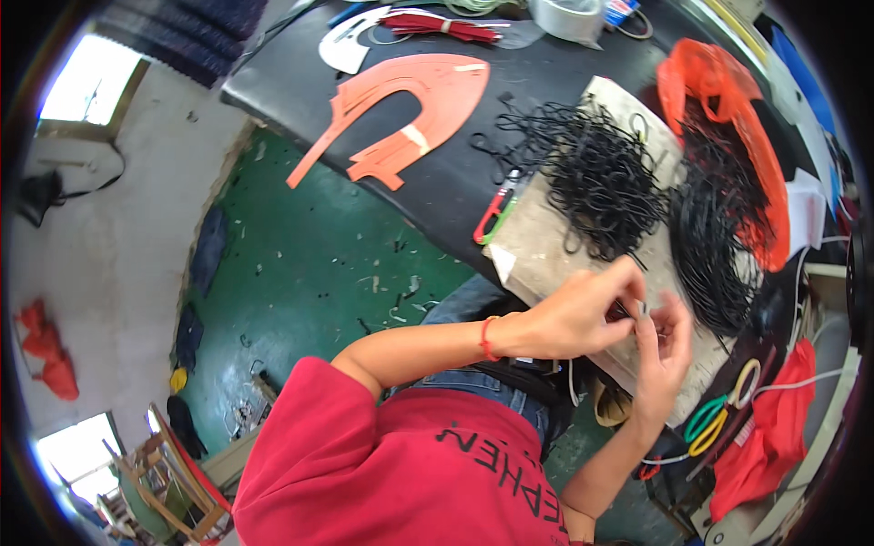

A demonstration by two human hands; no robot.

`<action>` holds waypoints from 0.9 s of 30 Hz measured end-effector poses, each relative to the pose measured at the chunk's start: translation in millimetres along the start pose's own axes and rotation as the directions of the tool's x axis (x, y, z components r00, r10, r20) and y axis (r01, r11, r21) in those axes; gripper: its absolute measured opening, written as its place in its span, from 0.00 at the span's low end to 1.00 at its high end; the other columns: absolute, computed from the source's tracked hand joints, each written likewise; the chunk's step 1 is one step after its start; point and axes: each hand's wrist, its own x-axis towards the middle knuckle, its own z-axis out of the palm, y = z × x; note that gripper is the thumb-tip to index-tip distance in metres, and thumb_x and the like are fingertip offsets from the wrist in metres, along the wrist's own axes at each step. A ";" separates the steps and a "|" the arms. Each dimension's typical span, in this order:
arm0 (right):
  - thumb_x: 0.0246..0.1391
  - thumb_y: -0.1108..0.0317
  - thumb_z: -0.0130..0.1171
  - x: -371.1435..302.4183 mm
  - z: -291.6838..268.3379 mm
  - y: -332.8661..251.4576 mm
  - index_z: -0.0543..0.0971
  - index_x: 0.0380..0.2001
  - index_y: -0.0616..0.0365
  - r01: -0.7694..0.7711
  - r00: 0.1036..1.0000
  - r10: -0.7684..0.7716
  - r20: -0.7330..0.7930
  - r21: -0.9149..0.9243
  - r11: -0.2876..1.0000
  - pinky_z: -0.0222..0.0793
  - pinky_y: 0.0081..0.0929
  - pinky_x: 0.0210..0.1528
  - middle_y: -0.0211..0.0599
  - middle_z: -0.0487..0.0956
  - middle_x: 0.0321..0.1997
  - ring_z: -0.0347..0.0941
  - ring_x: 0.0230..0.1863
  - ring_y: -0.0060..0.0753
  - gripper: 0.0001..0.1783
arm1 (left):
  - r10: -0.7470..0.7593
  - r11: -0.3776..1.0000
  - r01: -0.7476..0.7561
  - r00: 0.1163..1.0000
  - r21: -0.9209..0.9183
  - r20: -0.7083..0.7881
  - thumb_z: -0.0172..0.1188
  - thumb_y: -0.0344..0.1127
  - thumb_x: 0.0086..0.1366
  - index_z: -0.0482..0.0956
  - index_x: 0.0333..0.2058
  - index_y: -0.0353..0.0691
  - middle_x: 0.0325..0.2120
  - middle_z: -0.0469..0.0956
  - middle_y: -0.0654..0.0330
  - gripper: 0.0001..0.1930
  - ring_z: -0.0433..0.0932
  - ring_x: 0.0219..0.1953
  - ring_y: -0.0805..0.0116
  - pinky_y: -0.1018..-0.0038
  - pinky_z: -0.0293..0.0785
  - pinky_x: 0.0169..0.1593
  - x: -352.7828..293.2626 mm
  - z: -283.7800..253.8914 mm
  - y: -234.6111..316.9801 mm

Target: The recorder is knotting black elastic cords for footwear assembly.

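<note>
My left hand and my right hand meet over the near part of a pale board. The fingers of both are pinched together, fingertips almost touching. A small dark bit shows between them, too hidden to name. Just beyond my hands, a loose tangle of black cords is heaped on the board. To its right a longer bundle of black cords spills from an orange plastic bag. A red and green cutter-like tool lies at the board's left edge.
Coral curved cut pieces lie on the black table, with a white curved piece and a red bundle behind. Scissors with green and yellow handles and a red cloth are at right. Scraps litter the green floor.
</note>
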 end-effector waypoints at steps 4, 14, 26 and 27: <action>0.50 0.74 0.57 -7.1 5.0 5.5 0.74 0.30 0.62 -0.042 0.996 0.032 0.082 0.122 0.992 0.57 0.13 0.31 0.27 0.70 0.31 0.60 0.28 0.14 0.04 | -0.030 0.993 0.010 0.985 0.116 0.171 0.56 0.26 0.52 0.64 0.37 0.35 0.28 0.77 0.52 0.14 0.78 0.30 0.61 0.72 0.72 0.32 -7.9 -12.6 3.8; 0.56 0.68 0.52 -6.9 12.6 14.6 0.70 0.28 0.57 -0.089 0.982 0.122 -0.147 0.215 0.973 0.53 0.11 0.25 0.19 0.67 0.24 0.58 0.24 0.09 0.05 | -0.174 0.977 0.197 0.958 -0.082 0.227 0.63 0.29 0.53 0.75 0.35 0.33 0.28 0.77 0.59 0.11 0.76 0.33 0.74 0.76 0.73 0.36 -6.7 0.5 1.0; 0.58 0.67 0.50 -9.5 4.4 14.6 0.70 0.23 0.59 -0.050 0.998 0.056 -0.007 0.347 0.937 0.54 0.12 0.25 0.21 0.66 0.20 0.57 0.23 0.10 0.11 | -0.450 0.838 0.529 0.808 -0.132 0.381 0.59 0.32 0.59 0.73 0.37 0.33 0.28 0.73 0.67 0.10 0.69 0.29 0.85 0.86 0.67 0.31 -2.9 -1.5 5.2; 0.58 0.67 0.50 -9.9 5.4 15.7 0.70 0.23 0.59 -0.024 0.999 0.035 -0.027 0.326 0.945 0.54 0.12 0.25 0.21 0.67 0.20 0.57 0.23 0.10 0.11 | -0.423 0.864 0.488 0.836 -0.123 0.350 0.58 0.32 0.59 0.73 0.37 0.33 0.27 0.73 0.67 0.10 0.69 0.28 0.85 0.86 0.66 0.30 -4.5 -0.2 4.2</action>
